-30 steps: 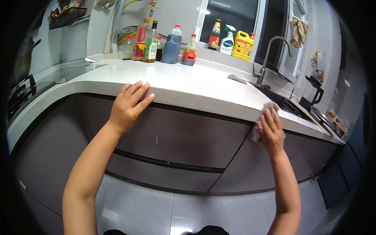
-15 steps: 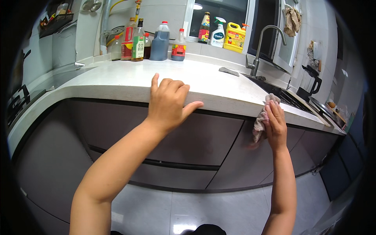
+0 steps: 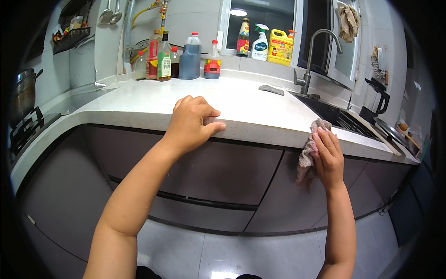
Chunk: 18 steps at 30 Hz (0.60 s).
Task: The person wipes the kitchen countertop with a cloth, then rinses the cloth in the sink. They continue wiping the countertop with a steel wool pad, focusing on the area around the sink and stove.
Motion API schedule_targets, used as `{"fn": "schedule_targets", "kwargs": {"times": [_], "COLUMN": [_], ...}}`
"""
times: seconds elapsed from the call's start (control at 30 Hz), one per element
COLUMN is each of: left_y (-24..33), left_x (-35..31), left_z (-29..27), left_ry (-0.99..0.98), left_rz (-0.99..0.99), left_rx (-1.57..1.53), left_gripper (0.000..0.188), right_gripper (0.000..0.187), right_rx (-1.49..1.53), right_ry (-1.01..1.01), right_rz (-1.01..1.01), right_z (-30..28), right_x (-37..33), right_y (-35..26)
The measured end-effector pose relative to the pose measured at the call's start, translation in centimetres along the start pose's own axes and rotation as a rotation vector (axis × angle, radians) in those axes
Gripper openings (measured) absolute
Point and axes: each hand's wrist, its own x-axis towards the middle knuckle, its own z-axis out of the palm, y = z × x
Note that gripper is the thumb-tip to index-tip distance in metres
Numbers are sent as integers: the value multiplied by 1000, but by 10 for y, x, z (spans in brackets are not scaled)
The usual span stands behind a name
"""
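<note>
1. R hand (image 3: 329, 160): I've got it w/ fingers together, bent over a crumpled cloth (image 3: 306, 160). Grip's closed on it, thumb side hidden from me.
2. Cloth: soft, nubby-looking, greyish-pink, bunched at the top under the fingers, loose folds hanging btm-left. It's at the counter's front edge, R of centre, draped down in front of a cabinet door (image 3: 288, 195).
3. L hand (image 3: 191, 122): half open, fingers curled, gap b/w thumb & forefinger; I see nothing in it. It's at the front edge too, approx mid-counter; can't tell if the underside touches.
4. Countertop (image 3: 241, 102): pale, smooth, glossy up top, w/ a thick, finely speckled front edge that curves round at L.
5. Drawer front (image 3: 223, 172): flat, dull grey-brown panel w/ a dark recessed strip below.
6. Back R on the counter: flat grey pad (image 3: 271, 89), near a brushed-metal gooseneck faucet (image 3: 308, 69) & dark sink (image 3: 325, 109).
7. Back wall side: squarish plastic jug (image 3: 189, 61), dark contents, red cap, w/ slimmer bottles either side.
8. Floor (image 3: 179, 251): big, shiny grey tiles.
</note>
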Motion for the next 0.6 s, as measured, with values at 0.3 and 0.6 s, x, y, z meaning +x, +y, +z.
{"fn": "schedule_targets", "kwargs": {"times": [0.3,0.6], "left_y": [-4,-17], "left_x": [2,-20], "left_z": [-8,-22], "left_ry": [-104,-48], "left_rz": [104,-7], "left_rx": [-84,83], "left_gripper": [22,21], "right_gripper": [41,48], "right_rx": [-54,69], "right_ry": [134,136], "right_rz": [23,62], "right_z": [18,74], "right_x": [14,103], "right_y": [-17,-150]}}
